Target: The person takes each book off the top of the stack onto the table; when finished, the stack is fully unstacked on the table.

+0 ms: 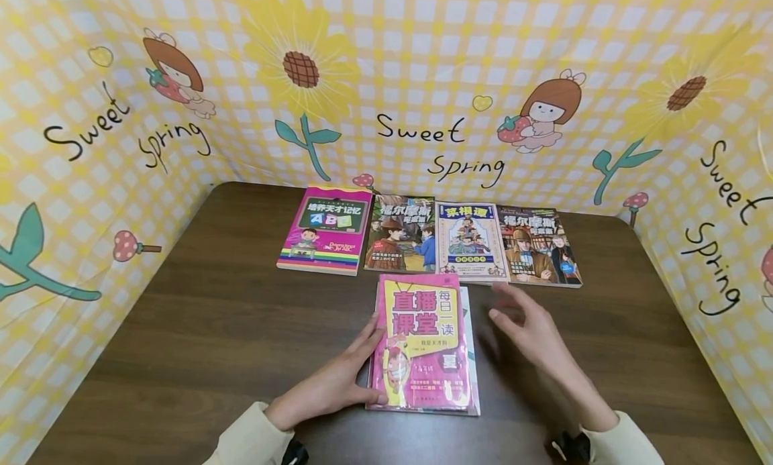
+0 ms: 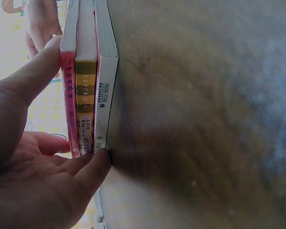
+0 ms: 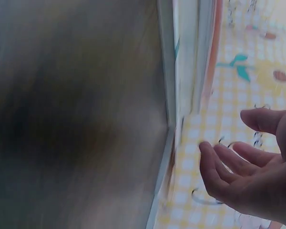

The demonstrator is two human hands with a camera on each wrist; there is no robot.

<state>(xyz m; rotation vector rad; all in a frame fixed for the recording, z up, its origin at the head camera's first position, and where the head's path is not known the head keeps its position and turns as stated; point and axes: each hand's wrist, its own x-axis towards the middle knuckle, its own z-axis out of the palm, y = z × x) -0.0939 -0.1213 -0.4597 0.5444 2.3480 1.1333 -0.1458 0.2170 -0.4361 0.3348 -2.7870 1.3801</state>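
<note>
Steadying a Stack of Three Books

We are looking at a stack of books (image 2: 85,107) lying flat on the near middle of the table (image 1: 181,317). A glossy pink book (image 1: 425,361) is topping it, catching light on its cover, while beneath it a gold spine (image 2: 86,86) and a white spine (image 2: 105,95) are showing. A pale cover is peeking out along the right side.

We are judging this step to be steadying or squaring the stack. Our left hand (image 1: 335,384) is resting along the spines, thumb and fingers spreading apart, its grip touching rather than clamping. Our right hand (image 1: 537,331) is hovering beside the stack, fingers and thumb apart, holding nothing. The next move, we are guessing, is calling for those fingers meeting the uneven right edge.

Beyond, a rainbow-striped book (image 1: 323,230), a pale blue book (image 1: 471,240) and two detective books (image 1: 540,247) are lying in a row before a yellow checked cloth (image 1: 423,42).
</note>
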